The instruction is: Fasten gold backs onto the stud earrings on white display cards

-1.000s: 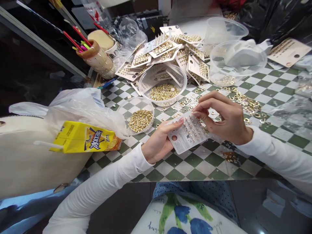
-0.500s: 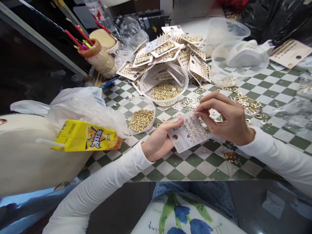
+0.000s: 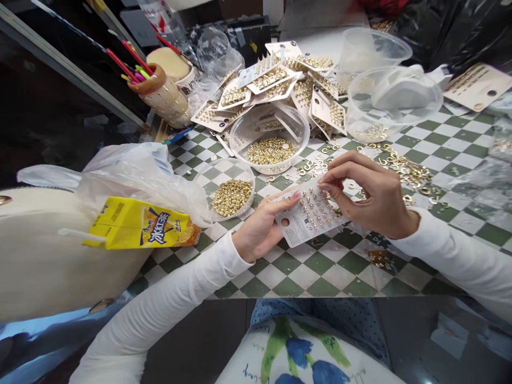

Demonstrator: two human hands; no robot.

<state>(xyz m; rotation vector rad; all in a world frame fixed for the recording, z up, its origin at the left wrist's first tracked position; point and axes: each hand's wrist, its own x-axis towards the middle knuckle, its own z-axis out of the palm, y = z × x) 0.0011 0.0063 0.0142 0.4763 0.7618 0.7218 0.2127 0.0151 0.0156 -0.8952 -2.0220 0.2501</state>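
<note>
My left hand [image 3: 264, 226] grips the left end of a white card [image 3: 308, 216], thumb on top, above the checkered table. Rows of small gold pieces stud the card, and a round hole shows near its left end. My right hand [image 3: 364, 192] is pinched at the card's upper right edge; whatever sits between its fingertips is too small to make out. Beyond the card stands a clear round tub [image 3: 270, 166] with gold bits inside. Left of it, a clear lid [image 3: 200, 178] holds more gold bits. Loose gold hooks and rings [image 3: 408, 170] lie right of and behind my right hand.
A heap of studded cards [image 3: 276, 80] rises behind the tub. Clear containers [image 3: 394, 120] stand at the back right. At the left are a yellow drink carton [image 3: 140, 224], a plastic bag [image 3: 132, 165] and a pen cup [image 3: 162, 96]. The table's front edge [image 3: 320, 296] is near my lap.
The card has shifted and tilted very slightly in my hands. Both hands stay in nearly the same place, with the right fingers still pinched at the card's upper edge.
</note>
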